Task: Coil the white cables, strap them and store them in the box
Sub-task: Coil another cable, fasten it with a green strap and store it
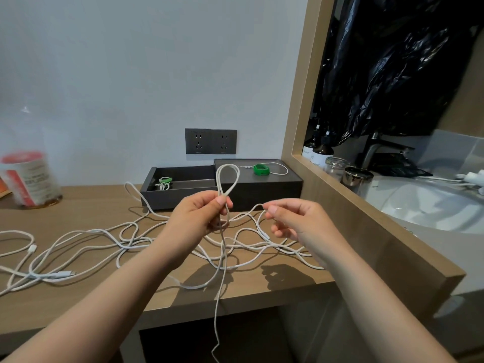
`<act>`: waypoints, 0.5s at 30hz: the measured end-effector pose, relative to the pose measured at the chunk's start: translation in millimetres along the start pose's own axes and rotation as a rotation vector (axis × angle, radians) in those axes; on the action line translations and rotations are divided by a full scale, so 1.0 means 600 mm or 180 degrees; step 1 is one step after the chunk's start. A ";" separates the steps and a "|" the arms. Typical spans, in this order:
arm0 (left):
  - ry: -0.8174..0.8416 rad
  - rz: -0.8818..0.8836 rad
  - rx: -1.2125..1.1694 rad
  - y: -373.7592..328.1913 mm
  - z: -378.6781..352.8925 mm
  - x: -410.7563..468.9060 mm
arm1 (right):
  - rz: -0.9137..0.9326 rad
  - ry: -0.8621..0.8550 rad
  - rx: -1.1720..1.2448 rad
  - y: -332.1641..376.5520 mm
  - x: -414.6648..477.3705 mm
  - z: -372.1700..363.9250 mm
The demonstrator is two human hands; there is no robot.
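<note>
My left hand (201, 217) pinches a white cable (227, 176) that stands up in a loop above my fingers; its loose end hangs down past the desk's front edge. My right hand (293, 221) pinches the same cable further along, between thumb and forefinger. Several more white cables (86, 247) lie tangled across the wooden desk (86, 305). Behind them stands the open dark box (183, 189) with one coiled cable in a green strap (164, 182) inside. A roll of green strap (261, 169) and a thin white cable lie on the box lid (272, 184).
A clear jar with a red label (26, 179) stands at the back left of the desk. Two wall sockets (210, 141) sit behind the box. To the right, a wooden frame (340, 189) borders a washbasin with bottles and jars.
</note>
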State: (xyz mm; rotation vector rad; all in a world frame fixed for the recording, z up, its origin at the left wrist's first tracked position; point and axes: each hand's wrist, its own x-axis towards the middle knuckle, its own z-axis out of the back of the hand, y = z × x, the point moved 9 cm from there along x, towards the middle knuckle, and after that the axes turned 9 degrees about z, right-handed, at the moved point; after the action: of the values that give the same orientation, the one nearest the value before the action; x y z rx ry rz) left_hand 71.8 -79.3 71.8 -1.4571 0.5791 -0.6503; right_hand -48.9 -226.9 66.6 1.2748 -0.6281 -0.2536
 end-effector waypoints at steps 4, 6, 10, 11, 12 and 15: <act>-0.0021 0.0065 -0.0387 -0.005 0.000 0.011 | -0.0194 0.0357 -0.0075 -0.038 -0.022 -0.037; 0.0040 0.0072 -0.0596 -0.007 -0.004 0.013 | -0.0209 0.0549 -0.0104 -0.048 -0.031 -0.064; 0.0105 0.0038 -0.0865 -0.011 -0.007 0.013 | -0.0189 0.0789 -0.0159 -0.059 -0.031 -0.107; 0.0088 0.0022 -0.0882 -0.013 -0.005 0.013 | -0.0195 0.0846 -0.0143 -0.060 -0.031 -0.115; 0.0050 0.0013 -0.0872 -0.014 -0.001 0.014 | -0.0199 0.0905 -0.0137 -0.061 -0.031 -0.121; -0.0112 0.0031 -0.0832 -0.013 0.017 0.016 | -0.0187 0.0971 -0.0089 -0.062 -0.034 -0.123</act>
State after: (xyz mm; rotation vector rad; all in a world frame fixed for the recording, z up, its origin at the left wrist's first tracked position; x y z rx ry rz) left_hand 85.3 -78.8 80.5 -1.7047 0.6618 -0.5548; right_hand -17.7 -167.8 14.5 1.2744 -0.3259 -0.1119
